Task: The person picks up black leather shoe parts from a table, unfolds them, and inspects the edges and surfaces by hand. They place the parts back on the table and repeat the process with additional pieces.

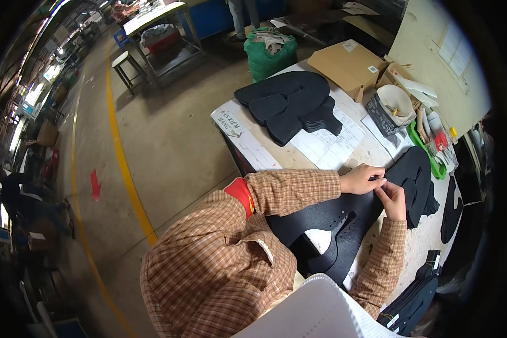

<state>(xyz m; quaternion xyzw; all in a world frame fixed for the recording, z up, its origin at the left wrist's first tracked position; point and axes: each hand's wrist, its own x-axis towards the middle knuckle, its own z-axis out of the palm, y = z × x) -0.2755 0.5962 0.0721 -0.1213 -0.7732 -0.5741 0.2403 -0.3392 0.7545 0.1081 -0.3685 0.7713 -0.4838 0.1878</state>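
Note:
A large black leather cut piece (352,242), with punched holes and a cut-out, lies across the table's near side in front of me. At its far edge my left hand (361,179) is closed, thumb and fingertips pinched together. My right hand (393,200) meets it there, its thumb and finger also closed on that edge. Their fingertips nearly touch, and any small thing between them is hidden. Just right of my hands lies a stack of black cut pieces (414,183). Farther off, another black stack (287,101) rests partly over printed sheets (329,143).
A flattened cardboard box (343,65), a bucket (393,107) and a green tray (419,143) with bottles line the table's far right. More bundled black pieces (411,304) sit at the near right. Beyond stand a green sack (269,56) and a stool (125,63).

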